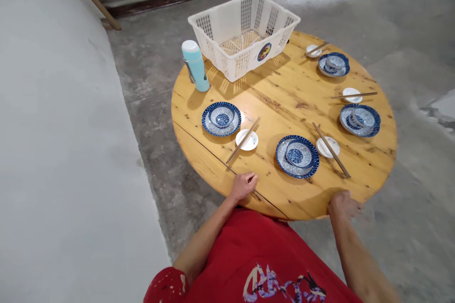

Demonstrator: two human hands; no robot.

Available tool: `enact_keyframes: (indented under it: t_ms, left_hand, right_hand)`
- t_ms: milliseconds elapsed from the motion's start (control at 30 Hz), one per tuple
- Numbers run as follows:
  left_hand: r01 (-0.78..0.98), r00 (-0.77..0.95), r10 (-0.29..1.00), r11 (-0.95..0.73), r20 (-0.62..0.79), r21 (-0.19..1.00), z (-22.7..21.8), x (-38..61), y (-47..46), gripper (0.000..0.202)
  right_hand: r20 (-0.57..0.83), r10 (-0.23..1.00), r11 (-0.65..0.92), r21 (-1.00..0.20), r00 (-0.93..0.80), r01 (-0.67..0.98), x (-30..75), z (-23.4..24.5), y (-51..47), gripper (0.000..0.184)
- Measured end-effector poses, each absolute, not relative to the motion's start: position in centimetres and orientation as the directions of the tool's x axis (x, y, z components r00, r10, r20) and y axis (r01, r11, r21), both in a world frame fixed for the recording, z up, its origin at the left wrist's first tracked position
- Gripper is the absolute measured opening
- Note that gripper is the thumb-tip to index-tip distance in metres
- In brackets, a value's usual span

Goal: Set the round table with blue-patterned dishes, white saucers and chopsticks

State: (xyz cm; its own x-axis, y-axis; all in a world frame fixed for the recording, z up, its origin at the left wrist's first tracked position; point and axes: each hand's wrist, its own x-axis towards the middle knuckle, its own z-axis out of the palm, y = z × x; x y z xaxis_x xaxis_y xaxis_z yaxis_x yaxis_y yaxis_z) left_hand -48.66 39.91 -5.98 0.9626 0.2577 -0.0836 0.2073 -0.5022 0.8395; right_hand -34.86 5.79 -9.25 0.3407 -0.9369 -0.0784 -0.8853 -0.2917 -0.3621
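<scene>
The round wooden table (277,99) fills the middle of the view on a concrete floor, its near rim just in front of the person's red shirt (256,255). At its far side stands a white slotted basket (237,65), with a pale blue flask (195,65) upright just to its left. Four blue patterned plates sit around the table, each with a bowl on it: near left (209,129), near middle (284,163), right (346,125) and far right (325,72). The left hand (243,185) rests on the tabletop at the near rim, beside a dark seam in the wood, fingers curled in loosely and holding nothing. The right hand (343,204) meets the rim further right; it is blurred, and I cannot tell whether it grips the edge or only touches it. Beside each plate lies a small white saucer (253,143), and a pair of chopsticks (236,149) lies across each saucer.
</scene>
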Motion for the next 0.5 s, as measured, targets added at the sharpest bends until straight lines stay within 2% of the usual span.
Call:
enact_keyframes:
  t_ms: [500]
  left_hand:
    - [0.253,0.944,0.317,-0.521,-0.09,0.815,-6.29,-48.53,39.56,0.041]
  right_hand:
    - [-0.133,-0.914,-0.296,-0.427,0.384,-0.854,-34.98,-8.9,5.98,0.068]
